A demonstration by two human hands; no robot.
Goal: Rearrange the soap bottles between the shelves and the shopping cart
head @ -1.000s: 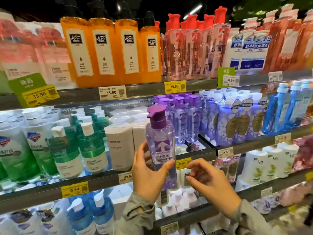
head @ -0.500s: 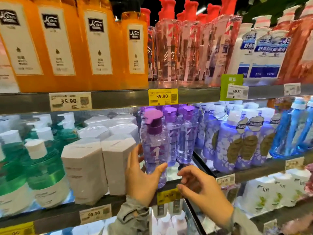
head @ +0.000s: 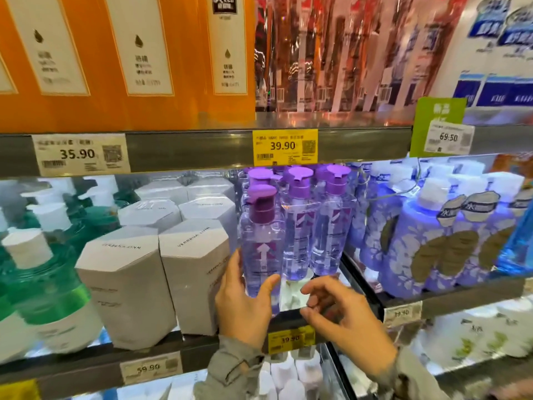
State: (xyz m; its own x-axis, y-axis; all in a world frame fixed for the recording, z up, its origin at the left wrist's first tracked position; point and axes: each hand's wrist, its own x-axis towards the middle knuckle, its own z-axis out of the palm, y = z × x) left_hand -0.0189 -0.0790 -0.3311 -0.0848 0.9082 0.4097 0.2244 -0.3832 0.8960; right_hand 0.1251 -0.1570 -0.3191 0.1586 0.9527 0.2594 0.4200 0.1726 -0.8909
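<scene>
- At the bottom edge, nearest you: your left hand [head: 245, 307] grips the low body of the purple-capped soap bottle [head: 261, 249], with the thumb across the front and the fingers round its left side.
- Your right hand [head: 346, 321] holds nothing. Its fingers are loosely curled just right of the bottle's base, in front of the middle shelf lip [head: 178, 342].
- The bottle is upright at the front of the middle shelf. Your hand hides its base, so you cannot tell whether it rests on the shelf.
- A yellow 39.90 tag [head: 291, 339] sits on the lip below your hands.
- Just left of the bottle are grey hexagonal boxes [head: 190, 272]. Farther left are green bottles [head: 43, 284].
- Just behind and to the right, matching purple bottles [head: 297, 226] stand in rows. Beyond them are blue floral pump bottles [head: 418, 249].
- On the shelf above are orange bottles [head: 115, 53] at the left, with a second 39.90 tag [head: 285, 147] on its edge.
</scene>
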